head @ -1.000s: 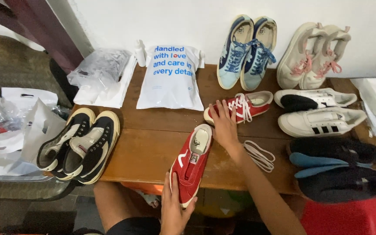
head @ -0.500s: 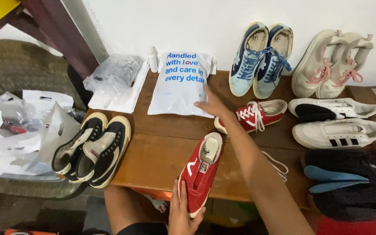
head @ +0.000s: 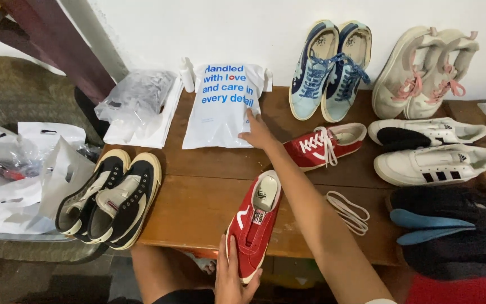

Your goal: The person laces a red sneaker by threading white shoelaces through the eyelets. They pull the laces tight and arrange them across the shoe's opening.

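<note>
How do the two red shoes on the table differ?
The near red shoe has no laces, while the far red shoe is laced in white. The near one overhangs the table edge, held by the left hand; the far one lies unheld. Both are red with white soles.

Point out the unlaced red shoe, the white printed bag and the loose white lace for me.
unlaced red shoe (head: 252,225), head view, on its red upper.
white printed bag (head: 220,110), head view, mid-panel.
loose white lace (head: 349,211), head view, on the coiled loops.
</note>
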